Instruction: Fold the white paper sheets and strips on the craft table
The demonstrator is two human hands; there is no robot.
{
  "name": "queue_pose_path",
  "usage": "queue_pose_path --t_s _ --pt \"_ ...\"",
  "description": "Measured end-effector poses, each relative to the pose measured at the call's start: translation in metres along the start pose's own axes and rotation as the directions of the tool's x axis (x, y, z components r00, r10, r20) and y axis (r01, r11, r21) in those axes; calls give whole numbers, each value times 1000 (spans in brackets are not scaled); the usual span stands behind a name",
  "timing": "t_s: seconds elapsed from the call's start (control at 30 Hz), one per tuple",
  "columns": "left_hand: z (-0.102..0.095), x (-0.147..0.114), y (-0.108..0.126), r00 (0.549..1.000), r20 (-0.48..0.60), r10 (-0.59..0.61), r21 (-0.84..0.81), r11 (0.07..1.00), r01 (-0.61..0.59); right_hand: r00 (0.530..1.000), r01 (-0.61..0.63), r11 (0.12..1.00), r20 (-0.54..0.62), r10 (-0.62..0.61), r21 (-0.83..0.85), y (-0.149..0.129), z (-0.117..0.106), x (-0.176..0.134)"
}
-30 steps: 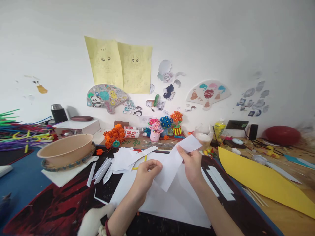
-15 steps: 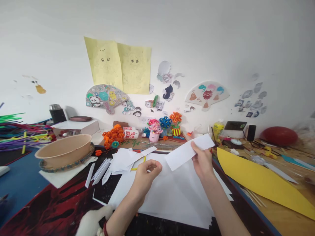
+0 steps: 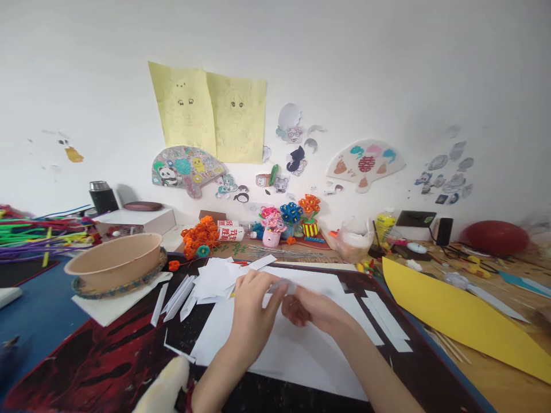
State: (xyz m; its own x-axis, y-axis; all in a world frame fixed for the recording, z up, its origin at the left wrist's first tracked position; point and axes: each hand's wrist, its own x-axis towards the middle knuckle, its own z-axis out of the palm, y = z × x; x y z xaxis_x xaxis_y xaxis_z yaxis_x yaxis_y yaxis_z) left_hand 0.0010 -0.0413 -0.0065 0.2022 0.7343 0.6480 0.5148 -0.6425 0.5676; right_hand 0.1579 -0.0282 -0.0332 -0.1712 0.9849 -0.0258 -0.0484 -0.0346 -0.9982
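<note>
My left hand (image 3: 256, 298) and my right hand (image 3: 312, 307) meet over the large white paper (image 3: 275, 350) on the dark mat. Between their fingers is a strip of white paper (image 3: 284, 285), seen nearly edge-on and mostly hidden. Both hands pinch it. To the left of my left hand lies a pile of white paper pieces (image 3: 213, 281), with several folded paper strips (image 3: 178, 295) beside it. Flat paper strips (image 3: 385, 318) lie to the right of my right hand.
A beige basin (image 3: 114, 261) stands at left near a black thermos (image 3: 103, 198). Orange pipe-cleaner flowers (image 3: 200, 236) and small flower pots (image 3: 271, 236) line the back. Yellow card (image 3: 456, 321) spans the right side. A white plush-like object (image 3: 166, 384) sits by my left forearm.
My right hand has come left and down with the paper strip, turning it edge-on. My left hand has closed on it too. Strips at right are now uncovered.
</note>
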Motion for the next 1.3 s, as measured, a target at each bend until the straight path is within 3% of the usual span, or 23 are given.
queue_pose_path --t_s 0.1,0.23,0.37,0.6,1.0,1.3 --pt "-1 3 -6 969 37 -244 -170 954 247 997 -21 1000 -77 21 -5 -13 1 1" --pt "2 4 -12 915 133 -380 -329 855 402 983 179 978 23 -182 105 -24 4 -2" --pt "4 5 -10 917 211 -339 -284 876 390 991 134 990 -6 -134 44 -22 5 -1" --pt "-1 7 -7 895 109 -432 -430 791 434 986 159 987 -60 -158 11 -19 4 4" --pt "0 7 -8 854 121 -506 -507 708 492 985 174 985 8 -174 4 -16 9 3" --pt "0 7 -7 833 162 -530 -539 660 524 979 199 980 -35 -199 -12 -16 12 3"
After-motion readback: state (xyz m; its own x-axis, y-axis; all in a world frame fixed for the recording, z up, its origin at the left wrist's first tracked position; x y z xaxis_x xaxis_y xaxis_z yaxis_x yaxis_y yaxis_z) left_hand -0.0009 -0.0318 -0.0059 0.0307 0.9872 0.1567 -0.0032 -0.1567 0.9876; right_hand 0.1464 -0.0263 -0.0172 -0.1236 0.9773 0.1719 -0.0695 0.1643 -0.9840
